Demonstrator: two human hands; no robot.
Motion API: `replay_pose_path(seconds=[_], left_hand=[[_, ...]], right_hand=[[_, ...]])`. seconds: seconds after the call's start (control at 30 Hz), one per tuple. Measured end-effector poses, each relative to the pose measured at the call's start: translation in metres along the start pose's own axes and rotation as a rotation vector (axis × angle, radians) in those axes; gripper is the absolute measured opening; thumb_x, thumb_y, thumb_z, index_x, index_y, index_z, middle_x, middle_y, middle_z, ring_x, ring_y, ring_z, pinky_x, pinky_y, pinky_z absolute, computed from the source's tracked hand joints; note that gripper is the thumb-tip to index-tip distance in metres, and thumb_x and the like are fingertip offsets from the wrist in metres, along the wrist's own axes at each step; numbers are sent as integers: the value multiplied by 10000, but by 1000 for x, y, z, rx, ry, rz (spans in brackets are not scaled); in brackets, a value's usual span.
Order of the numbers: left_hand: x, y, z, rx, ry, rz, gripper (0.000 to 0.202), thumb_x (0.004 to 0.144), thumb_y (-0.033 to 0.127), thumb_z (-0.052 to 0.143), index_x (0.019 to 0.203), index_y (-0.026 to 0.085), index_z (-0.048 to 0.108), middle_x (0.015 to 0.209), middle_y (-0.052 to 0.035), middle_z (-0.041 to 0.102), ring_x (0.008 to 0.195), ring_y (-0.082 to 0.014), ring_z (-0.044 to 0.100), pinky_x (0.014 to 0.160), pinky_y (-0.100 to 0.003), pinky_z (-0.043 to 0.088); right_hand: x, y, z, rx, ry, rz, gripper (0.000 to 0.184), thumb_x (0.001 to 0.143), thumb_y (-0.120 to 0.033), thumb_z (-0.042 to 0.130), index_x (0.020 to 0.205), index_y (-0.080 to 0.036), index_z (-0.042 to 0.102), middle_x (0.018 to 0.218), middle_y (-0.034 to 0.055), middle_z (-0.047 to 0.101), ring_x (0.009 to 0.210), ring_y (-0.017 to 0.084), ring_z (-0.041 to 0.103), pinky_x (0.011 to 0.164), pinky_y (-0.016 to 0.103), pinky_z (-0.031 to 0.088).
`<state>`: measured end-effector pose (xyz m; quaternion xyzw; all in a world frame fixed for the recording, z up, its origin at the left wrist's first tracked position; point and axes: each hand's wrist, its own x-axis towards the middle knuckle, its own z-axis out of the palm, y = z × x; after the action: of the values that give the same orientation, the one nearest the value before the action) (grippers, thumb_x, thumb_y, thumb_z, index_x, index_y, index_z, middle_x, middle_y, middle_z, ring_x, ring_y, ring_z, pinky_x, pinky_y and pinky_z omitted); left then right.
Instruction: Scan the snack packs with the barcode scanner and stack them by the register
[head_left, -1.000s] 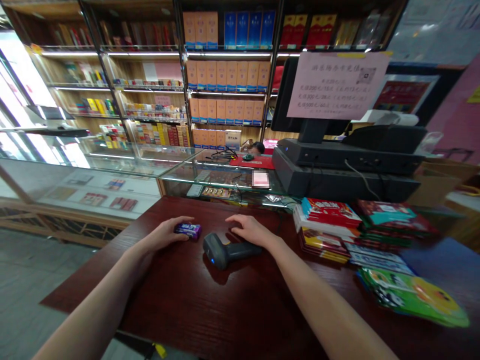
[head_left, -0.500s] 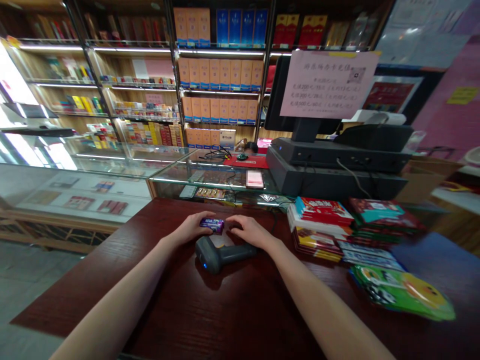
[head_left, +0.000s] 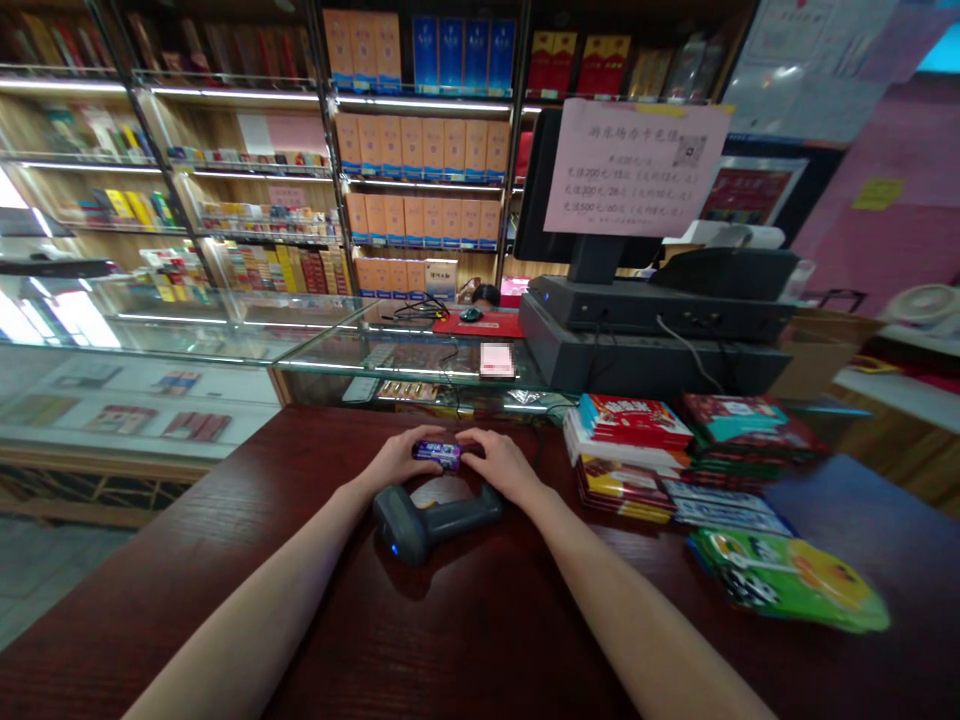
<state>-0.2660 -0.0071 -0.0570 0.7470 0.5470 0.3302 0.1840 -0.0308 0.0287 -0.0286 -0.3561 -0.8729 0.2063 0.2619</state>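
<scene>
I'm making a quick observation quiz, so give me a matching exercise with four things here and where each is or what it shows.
Things:
1. purple pack
2. scanner
3. pink sign
4. computer mouse

Places or states:
A. on the red mat
B. between left hand and right hand
C. blue light showing
D. on the monitor

Pairs: 1-B, 2-C, 3-D, 4-A
</scene>
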Motion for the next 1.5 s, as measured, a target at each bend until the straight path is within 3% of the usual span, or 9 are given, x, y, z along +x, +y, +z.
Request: replay_pose_path(seconds=[0.5,0.87,1.1,1.5], left_hand=[[-3,5,3,38,50,15,620,711,419,793,1279,252,608,1270,-55,704,1149,-255,672,1021,-377,503],[-7,-1,-3,-21,149,50,643,741,450,774,1325,262,580,1303,-58,682,1162,-250,663,1027,-396,515],[-15,15,-19,-61,249,52,546,824,459,699,1315,250,581,1245,-56,707,1172,-246,655,1049,-410,503],[-21,34,-33,131,323,192,421,908,420,629,1302,274,594,1249,-48,686,1166,-226,636,1046,-403,500]], right_hand=[[1,-7,6,-45,31,-50,272,876,-211,684,1141,-267,704,1160,31,749,1101,231,666,956,380,460],[5,8,6,475,154,65,252,799,-257,717,1048,-219,718,1012,45,774,968,220,728,914,365,533],[4,6,3,752,182,155,319,743,-391,762,994,-198,721,919,58,784,886,243,731,872,392,537],[2,-8,-2,883,233,249,366,754,-526,740,916,-199,761,826,52,780,826,248,716,773,351,501]])
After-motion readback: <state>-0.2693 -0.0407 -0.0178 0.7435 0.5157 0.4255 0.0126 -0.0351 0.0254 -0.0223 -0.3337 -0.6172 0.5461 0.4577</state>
